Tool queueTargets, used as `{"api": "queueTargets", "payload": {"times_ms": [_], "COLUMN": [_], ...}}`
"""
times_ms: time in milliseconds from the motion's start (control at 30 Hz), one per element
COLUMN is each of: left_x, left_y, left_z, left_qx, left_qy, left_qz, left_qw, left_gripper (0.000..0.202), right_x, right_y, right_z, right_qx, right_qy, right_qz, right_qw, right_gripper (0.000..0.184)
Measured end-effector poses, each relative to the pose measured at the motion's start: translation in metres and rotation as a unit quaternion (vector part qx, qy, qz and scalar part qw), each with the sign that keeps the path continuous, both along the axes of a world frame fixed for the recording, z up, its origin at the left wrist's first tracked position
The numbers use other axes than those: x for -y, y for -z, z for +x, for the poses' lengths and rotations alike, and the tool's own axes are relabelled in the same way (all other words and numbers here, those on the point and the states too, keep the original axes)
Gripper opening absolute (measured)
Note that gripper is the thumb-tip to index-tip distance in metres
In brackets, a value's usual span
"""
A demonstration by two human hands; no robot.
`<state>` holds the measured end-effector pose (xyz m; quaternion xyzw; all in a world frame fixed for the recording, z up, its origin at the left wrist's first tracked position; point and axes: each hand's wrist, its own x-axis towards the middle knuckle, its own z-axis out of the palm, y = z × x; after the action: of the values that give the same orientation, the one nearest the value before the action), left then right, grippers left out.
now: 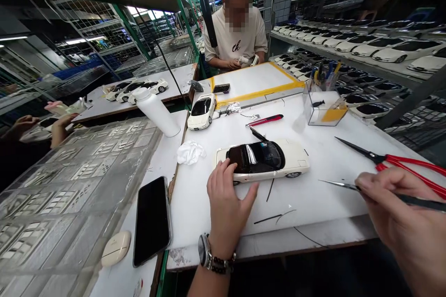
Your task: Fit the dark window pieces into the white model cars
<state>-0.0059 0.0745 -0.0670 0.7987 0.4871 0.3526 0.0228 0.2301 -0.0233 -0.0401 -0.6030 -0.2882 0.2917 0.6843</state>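
Observation:
On the white work surface lies a white model car (296,155) with a dark roof, its nose to the right. My left hand (230,195) rests at the car's rear, fingertips on the dark rear part and thumb held apart. Pinched in my right hand (400,209) is a pair of dark tweezers (337,184), its thin tip pointing left, away from the car. A small black part (258,134) stands up beside the car's far side. Thin black strips (267,219) lie near the front edge of the table.
Red-handled scissors (393,160) lie at right, near a clear tool box (324,109). Behind the car are a red cutter (266,120) and another white model car (202,111). Crumpled tissue (191,152), a phone (152,222) and a white bottle (156,111) stand left. A co-worker (237,28) sits opposite.

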Motion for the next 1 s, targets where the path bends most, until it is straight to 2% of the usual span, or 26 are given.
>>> {"api": "queueTargets", "payload": {"times_ms": [67, 200, 367, 467, 533, 600, 667, 700, 800, 833, 900, 1000], "left_x": [-0.002, -0.004, -0.003, -0.013, -0.027, -0.044, -0.061, -0.068, -0.082, -0.084, -0.085, -0.083], "left_y": [-0.002, -0.006, -0.021, -0.036, -0.046, -0.053, -0.056, -0.056, -0.052, -0.051, -0.049, -0.048], "left_z": [0.0, 0.001, 0.002, 0.001, 0.002, 0.003, 0.005, 0.006, 0.007, 0.006, 0.002, -0.008], "left_qx": [-0.021, -0.024, -0.075, -0.133, -0.155, -0.165, -0.178, -0.186, -0.202, -0.205, -0.206, -0.191], "left_qy": [-0.008, -0.04, -0.039, -0.005, 0.051, 0.115, 0.15, 0.161, 0.17, 0.171, 0.178, 0.202], "left_qz": [-0.015, -0.034, -0.048, -0.062, -0.085, -0.123, -0.154, -0.168, -0.186, -0.184, -0.171, -0.152], "left_qw": [1.0, 0.998, 0.995, 0.989, 0.983, 0.972, 0.96, 0.955, 0.946, 0.946, 0.947, 0.949], "left_gripper": [0.048, 0.036, 0.032, 0.042, 0.058, 0.076, 0.085, 0.087, 0.087, 0.087, 0.088, 0.088], "right_x": [0.009, 0.027, 0.057, 0.075, 0.082, 0.079, 0.065, 0.054, 0.014, 0.0, -0.024, -0.038], "right_y": [0.007, 0.019, 0.033, 0.039, 0.04, 0.039, 0.036, 0.035, 0.037, 0.038, 0.04, 0.032], "right_z": [0.004, 0.007, -0.002, -0.008, -0.009, -0.01, -0.01, -0.01, -0.014, -0.016, -0.02, -0.021], "right_qx": [-0.023, -0.044, -0.08, -0.008, 0.082, 0.181, 0.283, 0.341, 0.513, 0.546, 0.588, 0.653], "right_qy": [-0.015, -0.022, -0.021, -0.03, -0.05, -0.097, -0.16, -0.191, -0.261, -0.269, -0.275, -0.292], "right_qz": [-0.019, -0.026, -0.017, -0.002, -0.024, -0.02, 0.039, 0.076, 0.143, 0.148, 0.147, 0.123], "right_qw": [0.999, 0.998, 0.996, 1.0, 0.995, 0.978, 0.945, 0.917, 0.805, 0.78, 0.746, 0.688], "right_gripper": [0.026, 0.019, 0.014, 0.021, 0.021, 0.018, 0.014, 0.014, 0.021, 0.023, 0.023, 0.018]}}
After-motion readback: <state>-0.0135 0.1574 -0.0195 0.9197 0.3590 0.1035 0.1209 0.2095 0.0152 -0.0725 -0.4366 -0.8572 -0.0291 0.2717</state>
